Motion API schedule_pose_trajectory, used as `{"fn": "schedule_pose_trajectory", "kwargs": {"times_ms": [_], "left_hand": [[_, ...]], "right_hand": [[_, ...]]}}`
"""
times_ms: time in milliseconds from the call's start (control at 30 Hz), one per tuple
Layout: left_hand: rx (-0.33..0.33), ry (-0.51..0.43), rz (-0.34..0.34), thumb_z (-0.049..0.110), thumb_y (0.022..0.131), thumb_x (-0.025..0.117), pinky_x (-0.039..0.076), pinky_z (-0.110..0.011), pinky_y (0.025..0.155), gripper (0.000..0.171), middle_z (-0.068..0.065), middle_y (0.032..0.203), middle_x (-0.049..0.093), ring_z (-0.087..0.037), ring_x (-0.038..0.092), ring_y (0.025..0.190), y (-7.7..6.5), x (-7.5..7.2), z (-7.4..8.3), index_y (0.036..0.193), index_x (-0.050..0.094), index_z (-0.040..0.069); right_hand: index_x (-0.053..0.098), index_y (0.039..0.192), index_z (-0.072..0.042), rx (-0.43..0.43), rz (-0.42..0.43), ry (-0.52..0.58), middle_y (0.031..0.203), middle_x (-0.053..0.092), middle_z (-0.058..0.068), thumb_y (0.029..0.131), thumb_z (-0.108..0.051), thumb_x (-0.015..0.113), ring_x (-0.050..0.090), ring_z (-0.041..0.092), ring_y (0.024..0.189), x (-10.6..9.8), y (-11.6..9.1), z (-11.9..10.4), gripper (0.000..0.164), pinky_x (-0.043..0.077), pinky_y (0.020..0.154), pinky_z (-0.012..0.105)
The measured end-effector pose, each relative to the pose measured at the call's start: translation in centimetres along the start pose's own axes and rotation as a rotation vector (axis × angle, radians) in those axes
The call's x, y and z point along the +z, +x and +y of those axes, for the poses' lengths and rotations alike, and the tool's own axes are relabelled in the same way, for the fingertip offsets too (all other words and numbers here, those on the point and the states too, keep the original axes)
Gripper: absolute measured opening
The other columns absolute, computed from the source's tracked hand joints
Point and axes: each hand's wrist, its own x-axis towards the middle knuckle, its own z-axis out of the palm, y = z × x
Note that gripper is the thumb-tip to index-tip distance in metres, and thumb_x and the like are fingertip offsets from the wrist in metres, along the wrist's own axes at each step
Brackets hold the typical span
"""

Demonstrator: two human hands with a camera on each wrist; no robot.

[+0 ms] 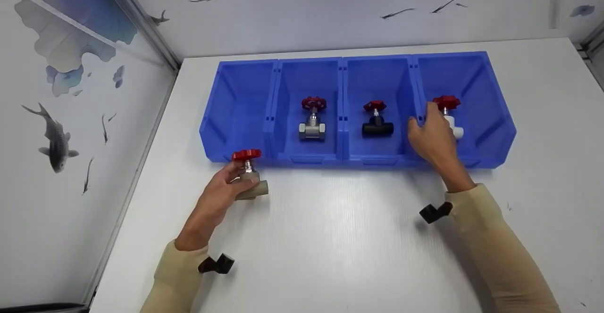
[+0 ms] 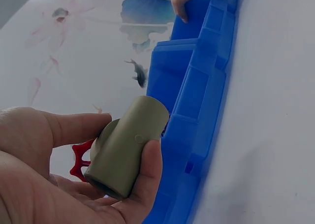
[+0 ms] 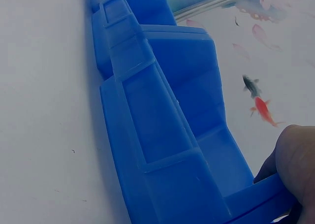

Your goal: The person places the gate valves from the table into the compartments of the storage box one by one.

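Observation:
My left hand [image 1: 219, 195] holds a beige valve [image 1: 255, 189] with a red handwheel [image 1: 247, 155], in front of the leftmost blue bin. In the left wrist view the pipe body [image 2: 129, 145] lies between thumb and fingers. My right hand [image 1: 434, 136] is over the left side of the rightmost bin, by a white valve [image 1: 456, 129] with a red handwheel [image 1: 446, 102]. It partly covers this valve, and its fingertips are hidden, so a grip cannot be made out. In the right wrist view that hand [image 3: 298, 160] shows at the bin's wall.
Blue bins [image 1: 309, 160] stand joined in a row. A metal valve [image 1: 312, 131] sits in the second from left, a black valve [image 1: 377, 128] in the third. The white table [image 1: 325, 237] meets patterned walls at the left and back.

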Motion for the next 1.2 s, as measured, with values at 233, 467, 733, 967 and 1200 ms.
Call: {"fn": "schedule_pose_trajectory", "kwargs": {"times_ms": [233,467,733,967,1200], "left_hand": [[0.026,0.030,0.019,0.011,0.093,0.064,0.043,-0.036,0.097,0.046,-0.014,0.135,0.052,-0.027,0.051,0.119,0.0,0.0,0.3,0.136,0.050,0.001],[0.021,0.043,0.023,0.013,0.094,0.063,0.040,-0.036,0.098,0.047,-0.015,0.138,0.051,-0.027,0.048,0.122,0.0,-0.1,0.7,0.138,0.050,0.000],[0.011,0.056,0.024,0.017,0.095,0.063,0.044,-0.037,0.100,0.053,-0.016,0.144,0.047,-0.030,0.050,0.123,0.0,-0.2,1.3,0.144,0.046,0.004],[0.022,0.028,0.033,0.014,0.096,0.062,0.051,-0.030,0.091,0.052,-0.017,0.141,0.049,-0.028,0.055,0.113,0.1,-0.4,1.4,0.143,0.045,0.002],[0.042,0.015,0.028,0.015,0.096,0.062,0.052,-0.027,0.089,0.054,-0.017,0.140,0.049,-0.026,0.055,0.113,0.2,-0.7,1.8,0.146,0.044,0.003]], "right_hand": [[0.034,0.142,0.005,0.014,-0.009,0.001,0.127,0.053,0.029,0.102,-0.029,0.043,0.054,0.042,0.103,0.0,0.0,0.0,0.054,0.044,0.087,0.061],[0.034,0.142,0.006,0.014,-0.012,0.008,0.128,0.052,0.029,0.102,-0.029,0.043,0.054,0.042,0.104,-0.1,0.0,0.0,0.054,0.045,0.087,0.060],[0.034,0.142,0.006,0.000,-0.003,0.018,0.130,0.053,0.030,0.102,-0.028,0.044,0.055,0.042,0.104,0.0,0.0,0.0,0.054,0.045,0.087,0.061],[0.036,0.141,0.005,-0.005,0.009,0.002,0.126,0.055,0.030,0.101,-0.027,0.043,0.057,0.042,0.103,0.0,-0.1,0.1,0.052,0.047,0.084,0.059],[0.033,0.144,0.005,0.008,-0.016,0.012,0.134,0.051,0.031,0.102,-0.029,0.043,0.056,0.045,0.111,-0.1,0.0,0.0,0.055,0.046,0.091,0.063]]}}
